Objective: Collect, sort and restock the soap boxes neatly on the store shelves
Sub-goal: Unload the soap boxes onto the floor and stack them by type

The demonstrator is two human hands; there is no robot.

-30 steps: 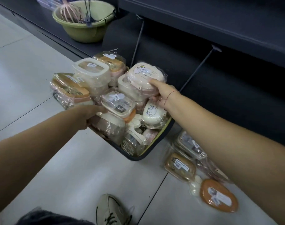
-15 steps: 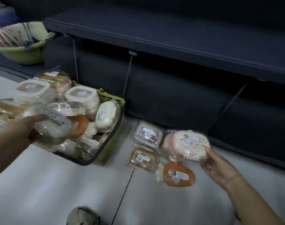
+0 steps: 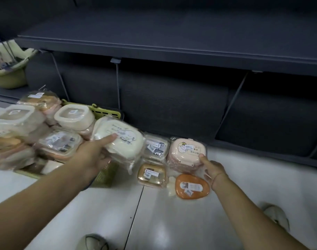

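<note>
To the left of the yellow-green slotted plastic basket, a pale green plastic bowl sits on a low dark ledge, and the dark grey store shelf runs above and behind the basket. The basket stands on the white tiled floor, heaped with film-wrapped soap boxes in cream, peach and clear plastic. Over the basket's right end, your left hand grips a cream rounded soap box in clear wrap, thumb laid across its lid, the other fingers hidden beneath it. Just right of the basket, four more boxes lie on the floor in a tight cluster. A clear grey-tinted box lies nearest the basket, with a brown translucent box in front of it. Further right are a pink rounded box with a cartoon label and an orange oval box in front of that. Your right hand holds the pink box at its near right corner, thumb on the rim, fingers curled at its side.
</note>
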